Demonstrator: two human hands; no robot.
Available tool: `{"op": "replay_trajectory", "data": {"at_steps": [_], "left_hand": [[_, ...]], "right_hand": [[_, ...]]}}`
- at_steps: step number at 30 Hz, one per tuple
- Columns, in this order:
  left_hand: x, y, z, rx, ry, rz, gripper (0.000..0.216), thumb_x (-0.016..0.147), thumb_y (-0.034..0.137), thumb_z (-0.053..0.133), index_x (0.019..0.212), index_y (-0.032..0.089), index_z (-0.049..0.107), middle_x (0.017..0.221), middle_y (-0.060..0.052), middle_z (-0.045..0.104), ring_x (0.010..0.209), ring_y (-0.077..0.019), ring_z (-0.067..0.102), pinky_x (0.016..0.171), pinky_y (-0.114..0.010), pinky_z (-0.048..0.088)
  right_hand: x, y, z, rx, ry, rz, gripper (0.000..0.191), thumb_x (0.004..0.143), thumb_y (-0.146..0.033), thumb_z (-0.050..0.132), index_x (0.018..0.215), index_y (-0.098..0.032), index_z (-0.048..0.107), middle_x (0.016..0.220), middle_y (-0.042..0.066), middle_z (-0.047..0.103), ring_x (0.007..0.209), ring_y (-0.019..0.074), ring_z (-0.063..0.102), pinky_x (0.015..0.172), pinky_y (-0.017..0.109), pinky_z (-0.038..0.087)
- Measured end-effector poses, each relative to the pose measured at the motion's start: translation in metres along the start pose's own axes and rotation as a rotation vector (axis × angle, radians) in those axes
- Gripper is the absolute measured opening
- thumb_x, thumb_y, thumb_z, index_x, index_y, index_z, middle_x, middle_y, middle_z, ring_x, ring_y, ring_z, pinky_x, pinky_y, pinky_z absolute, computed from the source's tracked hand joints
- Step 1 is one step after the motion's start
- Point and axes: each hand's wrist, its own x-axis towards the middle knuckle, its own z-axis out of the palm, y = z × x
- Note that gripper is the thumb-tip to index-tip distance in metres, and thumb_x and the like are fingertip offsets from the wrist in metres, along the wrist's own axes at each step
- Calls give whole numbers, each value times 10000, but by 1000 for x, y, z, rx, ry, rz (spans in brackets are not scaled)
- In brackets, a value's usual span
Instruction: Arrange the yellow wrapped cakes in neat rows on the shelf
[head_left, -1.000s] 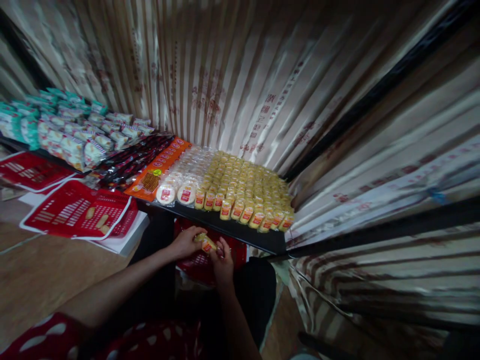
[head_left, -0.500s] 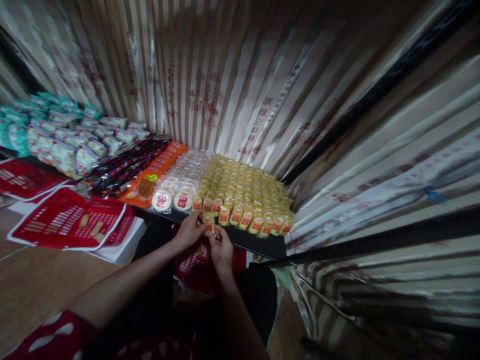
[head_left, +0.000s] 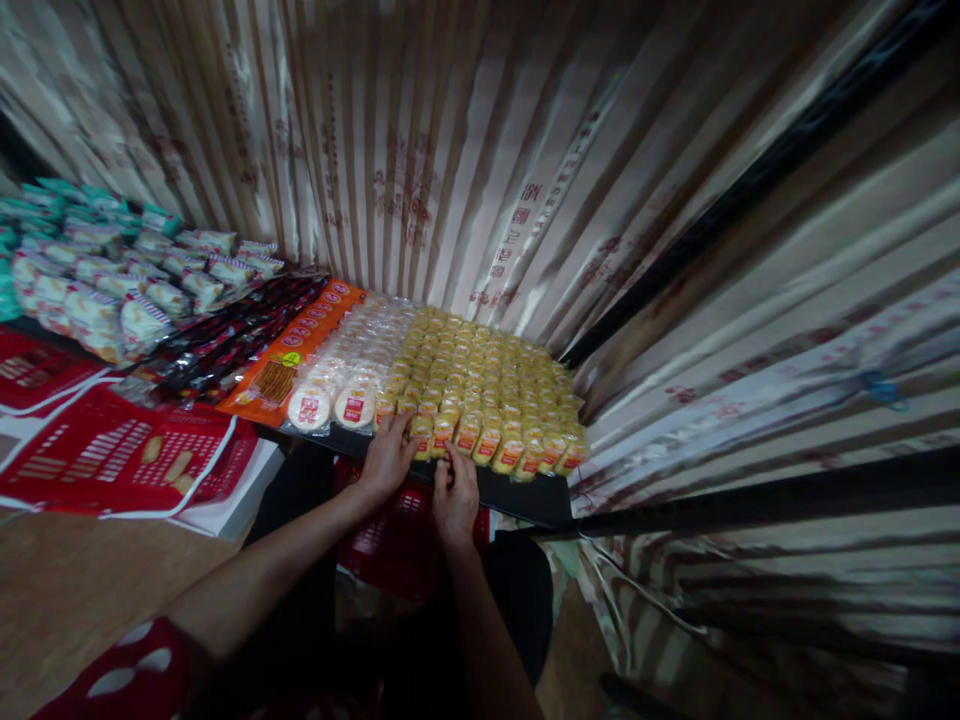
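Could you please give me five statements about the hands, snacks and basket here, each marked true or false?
1. The round white crackers in clear plastic lie between the flat orange plastic packet and the rows of small yellow wrapped snacks. True.
2. The orange packet lies to the picture's right of the yellow snacks. False: it lies to their left.
3. The left hand is at the front of the yellow snacks. True.
4. The right hand rests on the white crackers. False: it is at the front of the yellow snacks.
5. The white-rimmed red plastic basket at lower left holds yellowish oblong pieces. True.
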Motion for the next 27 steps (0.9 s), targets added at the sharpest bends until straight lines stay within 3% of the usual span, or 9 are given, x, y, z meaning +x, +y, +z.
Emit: {"op": "replay_trajectory", "data": {"at_steps": [7, 12, 20, 27], "left_hand": [[-4, -6, 10, -30, 105, 32, 342, 803, 185, 505, 1138, 171, 436, 891, -30, 516, 772, -147, 541, 764, -293, 463], [-3, -8, 17, 91, 55, 43, 182, 830, 224, 511, 1004, 173, 504, 891, -38, 555, 831, -163, 557, 772, -274, 454], [1, -4, 18, 211, -19, 43, 211, 877, 226, 461, 1074, 197, 528, 1081, -61, 567, 1008, -178, 540, 847, -259, 437], [-11, -6, 10, 179, 4, 127, 297, 907, 258, 399, 1175, 211, 518, 1036, -51, 563, 948, -157, 562, 803, -229, 450]], "right_hand": [[-3, 8, 2, -15, 33, -6, 386, 882, -303, 342, 1174, -171, 558, 981, 96, 600, 855, 151, 588, 754, 263, 476], [-1, 10, 5, -42, 55, -26, 386, 889, -302, 334, 1177, -180, 561, 974, 93, 610, 867, 151, 583, 783, 262, 467], [1, 11, 10, -79, 89, -49, 368, 883, -269, 347, 1148, -176, 586, 941, 84, 627, 875, 150, 579, 829, 272, 451], [-5, 7, 2, 80, 87, -112, 337, 873, -247, 369, 1110, -169, 596, 948, 93, 618, 842, 149, 595, 789, 284, 481]]}}
